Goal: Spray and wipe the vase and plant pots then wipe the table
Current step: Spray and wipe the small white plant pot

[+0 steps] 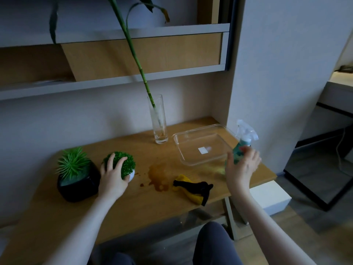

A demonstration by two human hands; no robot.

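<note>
My left hand (112, 175) grips a small white pot with a round green plant (127, 165) on the wooden table (145, 203). Beside it on the left stands a black pot with a spiky plant (76, 178). A tall glass vase (159, 119) holding a bamboo stem stands at the back. My right hand (241, 167) is blurred, fingers spread, right in front of a teal spray bottle (243, 142) near the table's right edge; the fingers are not closed round it. A yellow and black cloth (193, 187) lies near the front edge, next to a brown spill (157, 175).
A clear plastic tray (202, 144) sits at the back right of the table. Shelves (114, 79) hang above, a wall (277, 73) rises on the right. My knees (214, 243) are under the front edge.
</note>
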